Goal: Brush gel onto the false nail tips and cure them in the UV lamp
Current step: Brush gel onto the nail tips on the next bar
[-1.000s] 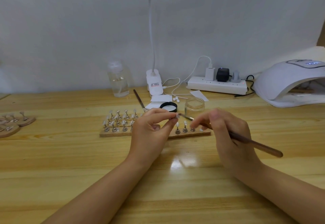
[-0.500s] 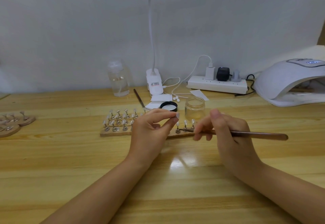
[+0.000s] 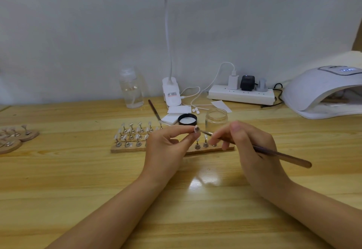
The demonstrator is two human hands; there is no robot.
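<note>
Pinching nail tip (image 3: 196,129) w/ left hand (image 3: 166,149), right hand (image 3: 252,151) gripping brush (image 3: 274,153), wood table (image 3: 78,180), white wall (image 3: 78,23).

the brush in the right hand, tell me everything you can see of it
The brush is thin, with a long dark brown handle and a fine tip. It lies slanted, handle end low to the right. The right hand grips it near the front; its tip meets the nail tip pinched by the left hand.

just the one head cam here, wide angle, looking forward and down over the wooden table (image 3: 58,180); both forearms come in from the bottom edge, close to the lens; the white wall (image 3: 78,33) fills the top half; UV lamp (image 3: 321,90) gets cut off at the right edge
</note>
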